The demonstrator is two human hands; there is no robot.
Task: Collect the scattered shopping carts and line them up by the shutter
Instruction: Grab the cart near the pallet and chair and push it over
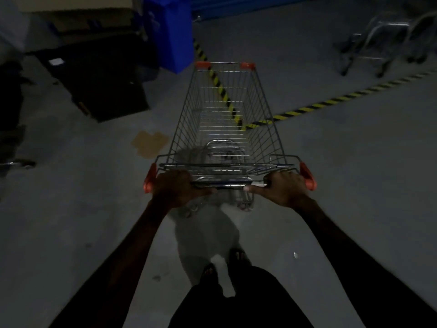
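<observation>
— Both hands grip what?
— Left hand (175, 189) and right hand (285, 188) are closed around the handlebar of an empty silver wire shopping cart with orange corner caps (224, 119), standing on grey concrete floor (343, 185), astride yellow-black hazard tape (314, 106).

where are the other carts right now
In the head view, the other carts sit at the upper right, beyond the yellow-and-black floor stripe, ahead and to the right of the cart being pushed.

Dim interior: grey concrete floor (343, 185) carried yellow-black hazard tape (331, 102), a brown stain (150, 143), a dark mat (104, 91); blue wall (236, 5) stood behind.
</observation>
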